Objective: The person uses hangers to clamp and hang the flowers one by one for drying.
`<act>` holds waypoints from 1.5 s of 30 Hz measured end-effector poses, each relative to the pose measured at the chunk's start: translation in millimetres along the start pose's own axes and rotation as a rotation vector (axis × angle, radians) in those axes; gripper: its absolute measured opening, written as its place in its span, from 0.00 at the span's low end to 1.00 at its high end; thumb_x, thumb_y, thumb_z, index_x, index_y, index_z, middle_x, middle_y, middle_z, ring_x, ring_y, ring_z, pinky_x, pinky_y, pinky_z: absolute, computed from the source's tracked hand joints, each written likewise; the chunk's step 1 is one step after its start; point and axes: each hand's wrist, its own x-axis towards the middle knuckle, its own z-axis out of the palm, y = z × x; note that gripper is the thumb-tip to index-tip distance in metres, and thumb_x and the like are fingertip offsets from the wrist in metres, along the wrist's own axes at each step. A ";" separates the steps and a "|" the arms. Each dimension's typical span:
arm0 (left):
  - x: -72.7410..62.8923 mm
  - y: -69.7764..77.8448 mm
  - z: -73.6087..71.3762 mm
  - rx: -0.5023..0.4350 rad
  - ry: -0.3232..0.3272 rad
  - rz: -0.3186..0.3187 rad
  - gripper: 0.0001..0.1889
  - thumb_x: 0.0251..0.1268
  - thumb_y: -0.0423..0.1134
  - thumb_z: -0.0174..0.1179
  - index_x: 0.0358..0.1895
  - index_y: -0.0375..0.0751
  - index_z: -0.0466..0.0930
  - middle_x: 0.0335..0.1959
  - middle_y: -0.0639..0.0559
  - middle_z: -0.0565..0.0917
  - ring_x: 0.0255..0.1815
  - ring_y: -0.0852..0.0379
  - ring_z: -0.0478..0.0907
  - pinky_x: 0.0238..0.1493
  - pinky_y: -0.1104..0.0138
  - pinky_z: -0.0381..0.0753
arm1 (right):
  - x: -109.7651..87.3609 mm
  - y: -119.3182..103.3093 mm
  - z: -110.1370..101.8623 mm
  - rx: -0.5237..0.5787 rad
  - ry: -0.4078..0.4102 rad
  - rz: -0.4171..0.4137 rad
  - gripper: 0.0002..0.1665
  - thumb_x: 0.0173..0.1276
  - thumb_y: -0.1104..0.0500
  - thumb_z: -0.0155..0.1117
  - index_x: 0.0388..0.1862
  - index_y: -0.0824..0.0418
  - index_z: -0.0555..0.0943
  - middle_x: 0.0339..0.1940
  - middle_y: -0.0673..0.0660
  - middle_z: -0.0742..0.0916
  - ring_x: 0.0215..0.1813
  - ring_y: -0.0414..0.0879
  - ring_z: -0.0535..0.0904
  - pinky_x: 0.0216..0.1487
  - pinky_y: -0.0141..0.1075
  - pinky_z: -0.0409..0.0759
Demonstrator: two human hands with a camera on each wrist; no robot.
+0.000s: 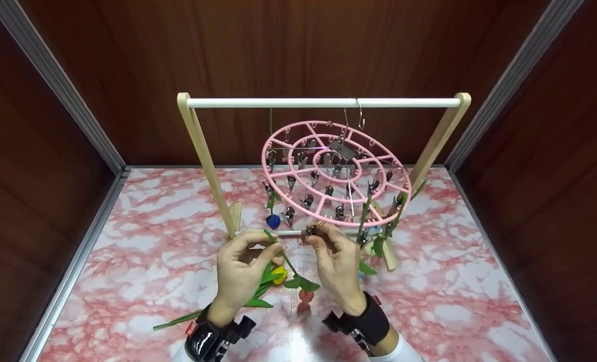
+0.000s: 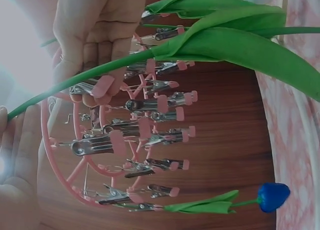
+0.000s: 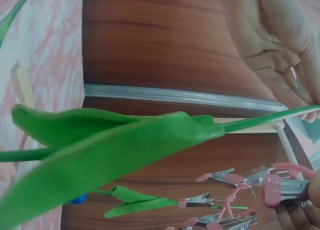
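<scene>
Thumb and forefinger of the left hand (image 1: pixel 242 264) pinch the stem of a red flower (image 1: pixel 289 262) near its upper end, at the lower middle of the head view; the stem slants down to the right, its leaves and reddish bloom hanging between the two wrists; the right hand (image 1: pixel 339 261), just right of centre, pinches a metal clip (image 1: pixel 309 231) with pink tips between thumb and fingers; the stem and this clip are apart.

Above the hands hangs a tilted pink round rack (image 1: pixel 323 207), many more clips beneath it; it hangs from a white bar (image 1: pixel 298 103) across the upper middle, between wooden posts (image 1: pixel 205 166); a blue flower (image 1: pixel 273 221) hangs bloom down at the rack's left side, its stem gripped by a clip in the lower part of the left wrist view; green stems (image 1: pixel 362 223) with leaves hang at the rack's right side.

Below the left hand a yellow flower (image 1: pixel 279 274) lies on the red-and-white marbled table (image 1: pixel 454 306); green stalks (image 1: pixel 177 319) reach toward the lower left; brown panels (image 1: pixel 298 55) fill the top.
</scene>
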 end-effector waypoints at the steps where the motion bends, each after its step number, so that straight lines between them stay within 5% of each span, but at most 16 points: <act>1: 1.3 0.7 1.2 0.009 0.001 -0.001 0.10 0.55 0.11 0.67 0.39 0.21 0.83 0.39 0.53 0.89 0.35 0.66 0.88 0.35 0.69 0.92 | 0.0 0.3 -1.3 0.005 -0.004 0.000 0.08 0.68 0.74 0.68 0.45 0.70 0.86 0.37 0.64 0.91 0.39 0.38 0.89 0.44 0.27 0.89; 12: 13.4 0.9 12.9 0.149 0.017 -0.016 0.10 0.54 0.17 0.72 0.38 0.28 0.86 0.35 0.32 0.87 0.34 0.69 0.87 0.36 0.70 0.92 | -2.3 3.4 -10.9 0.034 -0.015 0.060 0.10 0.65 0.76 0.69 0.46 0.77 0.87 0.36 0.70 0.92 0.37 0.36 0.91 0.39 0.26 0.90; 22: 24.5 1.7 21.1 0.157 0.002 0.000 0.07 0.58 0.21 0.73 0.38 0.27 0.85 0.35 0.34 0.87 0.36 0.67 0.89 0.38 0.67 0.93 | -4.2 4.9 -10.8 0.112 0.028 0.038 0.13 0.62 0.79 0.70 0.47 0.82 0.85 0.38 0.74 0.91 0.40 0.32 0.90 0.45 0.27 0.90; 30: 29.6 3.5 25.7 0.171 -0.014 0.010 0.08 0.59 0.23 0.73 0.39 0.29 0.85 0.35 0.36 0.86 0.36 0.67 0.85 0.37 0.71 0.91 | -3.6 7.1 -13.5 -0.051 0.046 -0.003 0.13 0.59 0.75 0.74 0.44 0.74 0.89 0.36 0.66 0.93 0.30 0.29 0.85 0.31 0.24 0.84; 45: 34.0 4.6 32.8 0.100 -0.031 -0.003 0.07 0.62 0.25 0.72 0.40 0.26 0.83 0.35 0.34 0.84 0.37 0.66 0.86 0.37 0.67 0.93 | -2.9 9.3 -16.4 -0.055 0.056 -0.030 0.10 0.57 0.76 0.74 0.40 0.73 0.90 0.33 0.66 0.93 0.23 0.32 0.83 0.22 0.25 0.80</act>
